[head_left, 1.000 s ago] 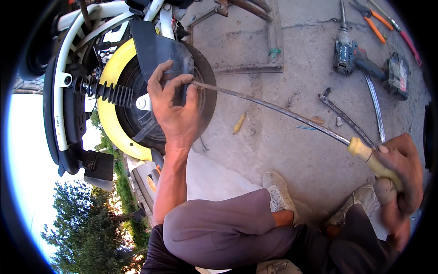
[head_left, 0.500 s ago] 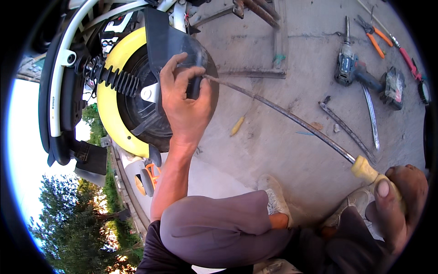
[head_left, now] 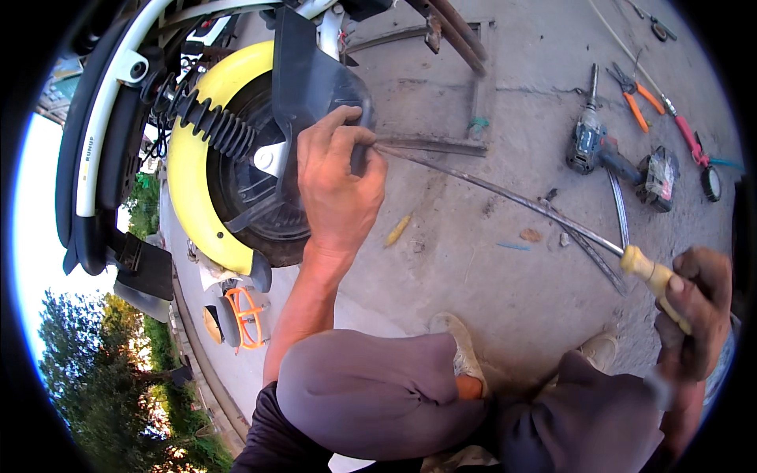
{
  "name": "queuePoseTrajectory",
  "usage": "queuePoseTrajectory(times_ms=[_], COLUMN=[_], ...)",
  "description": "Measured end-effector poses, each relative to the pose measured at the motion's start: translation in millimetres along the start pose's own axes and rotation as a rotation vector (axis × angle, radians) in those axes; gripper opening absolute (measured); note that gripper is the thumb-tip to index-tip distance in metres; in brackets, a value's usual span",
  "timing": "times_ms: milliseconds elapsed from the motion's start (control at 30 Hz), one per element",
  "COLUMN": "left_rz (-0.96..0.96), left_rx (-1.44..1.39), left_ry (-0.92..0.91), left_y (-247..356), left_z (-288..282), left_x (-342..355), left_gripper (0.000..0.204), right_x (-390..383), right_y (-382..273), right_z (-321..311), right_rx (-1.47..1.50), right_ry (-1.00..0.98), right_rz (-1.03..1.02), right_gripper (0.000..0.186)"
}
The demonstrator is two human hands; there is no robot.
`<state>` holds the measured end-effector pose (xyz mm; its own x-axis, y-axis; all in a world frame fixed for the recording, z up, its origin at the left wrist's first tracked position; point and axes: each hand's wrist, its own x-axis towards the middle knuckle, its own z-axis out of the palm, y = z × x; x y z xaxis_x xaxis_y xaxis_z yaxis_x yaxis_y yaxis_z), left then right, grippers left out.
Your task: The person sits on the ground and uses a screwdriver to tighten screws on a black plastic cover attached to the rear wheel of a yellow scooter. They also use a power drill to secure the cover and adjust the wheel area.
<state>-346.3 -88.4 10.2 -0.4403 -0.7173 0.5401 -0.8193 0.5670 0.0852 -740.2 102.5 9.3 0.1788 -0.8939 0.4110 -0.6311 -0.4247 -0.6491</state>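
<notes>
My tool shaft (head_left: 509,194): metal, shiny nr the smooth, plastic-lkg handle (head_left: 648,268). Wheel cover (head_left: 183,173): semi-glossy. My trousers (head_left: 355,394): matt cloth. Concrete (head_left: 465,276): rough.

White tube (head_left: 98,118) bears lettering (head_left: 89,150); drill (head_left: 585,146), perhaps.

Rough grey concrete ground (head_left: 489,292), dusty and stained, spreads in daylight, a thin dark crack (head_left: 544,91) crossing its upper part. A low, narrow grey kerb (head_left: 206,382) curves along the lower left; beyond it stand dense, green leafy trees (head_left: 87,370), warm light glowing through their gaps, beside a glaring white sky (head_left: 46,229).
</notes>
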Motion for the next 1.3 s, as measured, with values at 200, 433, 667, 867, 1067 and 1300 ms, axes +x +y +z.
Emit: queuePoseTrajectory(times_ms=[200,433,667,867,1067,1300], left_rz=[-0.030,-0.021,-0.075,-0.089,-0.092,-0.073], left_rx=[-0.010,-0.033,-0.019,-0.061,-0.054,-0.053], left_ry=[-0.017,0.008,-0.006,0.021,0.025,0.044], left_y=[-2,1,3,3,2,2], left_z=[-2,-1,-5,-2,-2,0], left_x=[-1,1,3,3,2,0], left_gripper=[0.020,0.020,0.020,0.017,0.018,0.019], right_x=[-15,15,23,27,21,6], right_y=[4,-21,-27,-24,-20,3], right_z=[1,5,7,-2,-1,-3], right_rx=[0.028,0.013,-0.117,-0.107,-0.163,0.079], right_ry=[-0.048,0.015,-0.035,-0.113,-0.146,-0.049], right_rz=[0.057,-0.120,-0.175,-0.190,-0.158,0.153], right_gripper=[0.052,0.052,0.057,0.055,0.043,0.031])
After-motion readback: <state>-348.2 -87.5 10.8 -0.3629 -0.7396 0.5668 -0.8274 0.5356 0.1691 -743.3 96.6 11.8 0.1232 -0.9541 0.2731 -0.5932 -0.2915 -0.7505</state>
